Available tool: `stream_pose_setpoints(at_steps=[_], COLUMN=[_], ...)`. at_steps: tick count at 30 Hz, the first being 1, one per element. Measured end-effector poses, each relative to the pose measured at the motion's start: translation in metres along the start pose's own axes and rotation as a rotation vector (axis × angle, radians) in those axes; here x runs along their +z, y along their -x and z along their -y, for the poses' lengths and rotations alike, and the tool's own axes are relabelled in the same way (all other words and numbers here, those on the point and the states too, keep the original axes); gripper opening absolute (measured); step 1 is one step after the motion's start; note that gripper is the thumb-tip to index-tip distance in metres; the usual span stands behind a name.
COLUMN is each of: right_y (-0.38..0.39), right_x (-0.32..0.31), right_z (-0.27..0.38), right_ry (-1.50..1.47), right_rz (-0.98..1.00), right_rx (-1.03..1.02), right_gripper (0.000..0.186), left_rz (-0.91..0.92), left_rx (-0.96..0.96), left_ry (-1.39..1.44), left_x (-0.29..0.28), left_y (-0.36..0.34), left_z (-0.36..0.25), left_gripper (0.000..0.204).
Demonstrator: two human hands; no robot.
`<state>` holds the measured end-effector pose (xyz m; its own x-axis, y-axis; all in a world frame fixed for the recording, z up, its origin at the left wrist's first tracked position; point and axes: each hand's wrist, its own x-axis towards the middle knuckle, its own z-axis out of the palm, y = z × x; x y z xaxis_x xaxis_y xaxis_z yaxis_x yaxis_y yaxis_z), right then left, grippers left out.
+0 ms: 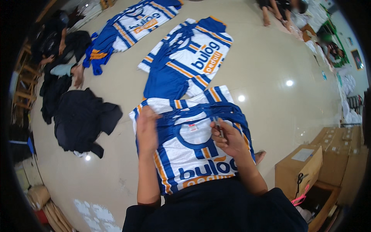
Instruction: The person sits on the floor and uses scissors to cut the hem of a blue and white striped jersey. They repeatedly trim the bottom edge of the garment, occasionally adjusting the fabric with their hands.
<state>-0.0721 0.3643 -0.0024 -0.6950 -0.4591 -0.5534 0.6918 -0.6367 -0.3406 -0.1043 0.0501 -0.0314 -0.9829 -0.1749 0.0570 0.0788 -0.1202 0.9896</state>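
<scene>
In front of me lies a stack of white and blue jerseys point(170, 154) with orange stripes, their round blue collars facing away from me. Small metal thread snips point(218, 127) are gripped in my right hand point(230, 140), blades pointing up, over the right side of the top collar. My left hand point(148, 129) is raised above the left shoulder of the stack; motion blurs its fingers, so I cannot make out whether they hold anything. A pale label point(192, 127) shows inside the top jersey's neck.
More matching jerseys point(193, 50) lie on the tiled floor point(262, 65) ahead. Black garments point(83, 121) are heaped at left, near a seated person point(54, 38). Other people sit at far right. Cardboard boxes point(297, 164) stand at right, with black-handled scissors point(300, 178) against one.
</scene>
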Motion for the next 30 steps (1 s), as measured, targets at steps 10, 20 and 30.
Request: stream_pose_setpoints(at_steps=[10,20,30], right_y=[-0.003,-0.022,-0.022], right_x=[0.03,0.064,0.052], right_z=[0.019,-0.001,0.012], right_ry=[0.352,1.516,1.615], right_rz=[-0.139,-0.314,-0.444], right_rx=[-0.231,-0.597,-0.738], right_gripper=[0.042,0.023,0.027], left_rz=[-0.191,-0.224,0.079], left_rx=[-0.732,0.003,0.167], left_ry=[-1.392,-0.802,-1.14], left_x=[-0.299,-0.053,0.048], left_y=[0.293,0.101,0.038], left_z=[0.077,-0.043,-0.002], left_gripper=[0.026,0.008,0.025])
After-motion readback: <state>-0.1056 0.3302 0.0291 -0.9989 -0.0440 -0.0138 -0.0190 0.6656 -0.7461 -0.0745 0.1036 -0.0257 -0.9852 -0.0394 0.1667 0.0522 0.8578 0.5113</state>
